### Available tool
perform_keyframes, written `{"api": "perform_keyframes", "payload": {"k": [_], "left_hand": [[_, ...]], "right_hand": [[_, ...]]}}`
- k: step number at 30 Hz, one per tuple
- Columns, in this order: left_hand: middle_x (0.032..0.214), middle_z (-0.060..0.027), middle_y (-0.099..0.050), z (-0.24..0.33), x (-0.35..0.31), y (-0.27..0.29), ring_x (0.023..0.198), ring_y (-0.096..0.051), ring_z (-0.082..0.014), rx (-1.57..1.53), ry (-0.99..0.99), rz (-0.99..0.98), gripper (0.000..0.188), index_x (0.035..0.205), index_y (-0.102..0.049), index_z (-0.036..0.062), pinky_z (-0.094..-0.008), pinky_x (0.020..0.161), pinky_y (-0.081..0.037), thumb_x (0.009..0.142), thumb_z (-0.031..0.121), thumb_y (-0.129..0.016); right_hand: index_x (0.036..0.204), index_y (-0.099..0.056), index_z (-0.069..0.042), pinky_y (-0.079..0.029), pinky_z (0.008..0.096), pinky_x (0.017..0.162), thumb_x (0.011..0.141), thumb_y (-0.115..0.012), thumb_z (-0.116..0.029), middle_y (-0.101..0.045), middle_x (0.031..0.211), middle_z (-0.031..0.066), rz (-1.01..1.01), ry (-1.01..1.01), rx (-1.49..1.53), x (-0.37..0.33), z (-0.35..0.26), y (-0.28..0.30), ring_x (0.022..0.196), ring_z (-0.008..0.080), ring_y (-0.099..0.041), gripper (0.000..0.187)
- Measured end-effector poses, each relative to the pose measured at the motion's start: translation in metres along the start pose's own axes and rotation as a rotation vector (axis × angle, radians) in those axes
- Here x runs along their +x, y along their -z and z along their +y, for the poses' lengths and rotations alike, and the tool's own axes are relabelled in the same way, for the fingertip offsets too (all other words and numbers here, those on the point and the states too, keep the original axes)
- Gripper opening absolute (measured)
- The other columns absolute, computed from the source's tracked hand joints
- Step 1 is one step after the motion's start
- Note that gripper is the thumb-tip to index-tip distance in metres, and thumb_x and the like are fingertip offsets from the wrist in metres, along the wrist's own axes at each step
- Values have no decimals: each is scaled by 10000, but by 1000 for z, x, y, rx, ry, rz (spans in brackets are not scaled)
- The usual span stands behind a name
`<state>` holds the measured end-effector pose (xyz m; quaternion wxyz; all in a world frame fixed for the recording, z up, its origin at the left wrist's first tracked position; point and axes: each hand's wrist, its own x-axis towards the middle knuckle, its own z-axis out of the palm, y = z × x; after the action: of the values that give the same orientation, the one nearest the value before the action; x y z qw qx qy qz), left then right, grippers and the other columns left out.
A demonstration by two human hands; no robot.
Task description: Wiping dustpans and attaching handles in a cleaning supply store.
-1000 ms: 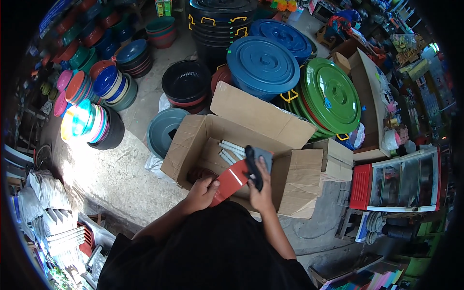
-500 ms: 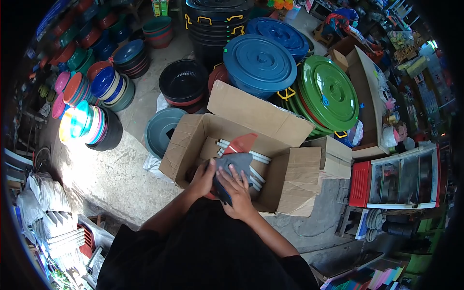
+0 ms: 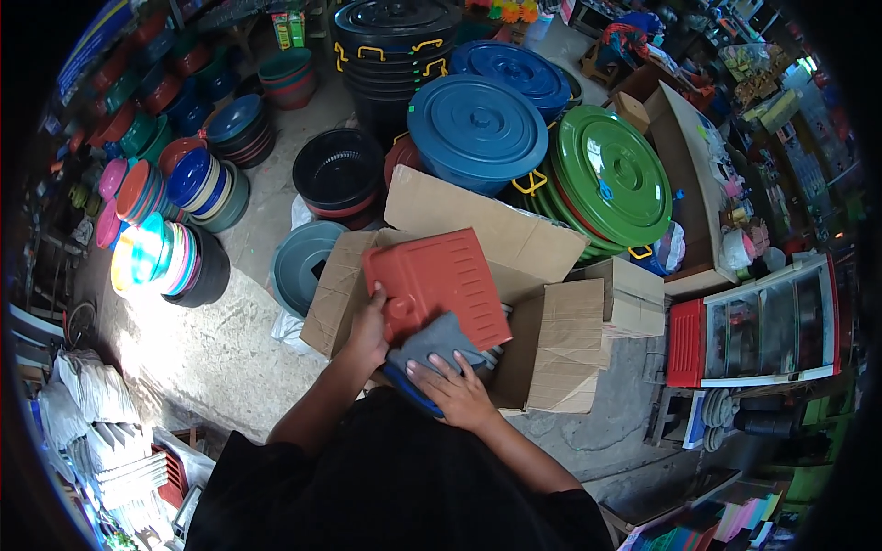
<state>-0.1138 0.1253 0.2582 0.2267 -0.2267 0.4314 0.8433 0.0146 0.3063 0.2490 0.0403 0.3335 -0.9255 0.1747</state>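
A red plastic panel with a row of slots is held tilted over the open cardboard box. My left hand grips its left edge, thumb on the near face and the other fingers largely hidden. My right hand presses a grey cloth against the panel's lower part, its fingers stretched over the fabric. A dark blue fold or piece shows below the cloth. White tubes inside the box are mostly covered by the panel.
A grey-green basin stands left of the box, black tubs behind it. Blue-lidded and green-lidded bins stand beyond the box. A red-and-white drawer cabinet is at right, stacked colored basins at left.
The red panel has risen out of the box and turned its broad slotted face up. My left hand has moved from the cloth to the panel's edge; my right hand stays on the cloth.
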Motion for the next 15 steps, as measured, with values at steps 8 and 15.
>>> {"api": "perform_keyframes", "payload": {"k": [8, 15], "left_hand": [[1382, -103, -498, 23, -1, 24, 1243, -513, -277, -370, 171, -240, 550, 1413, -378, 125, -481, 1064, -393, 1019, 505, -332], [1329, -118, -525, 16, -16, 13, 1210, -534, -268, -196, 19, -196, 584, 1387, -403, 90, -467, 1028, -437, 995, 523, -407]], "right_hand": [[1487, -358, -178, -127, 549, 1153, 586, -815, -324, -360, 1524, 80, 84, -415, -64, -57, 57, -16, 1436, 318, -271, 1021], [1443, -410, -35, -68, 557, 1153, 901, -520, -168, -377, 1510, 170, 496, -656, 195, -11, 44, 24, 1451, 377, -225, 569]]}}
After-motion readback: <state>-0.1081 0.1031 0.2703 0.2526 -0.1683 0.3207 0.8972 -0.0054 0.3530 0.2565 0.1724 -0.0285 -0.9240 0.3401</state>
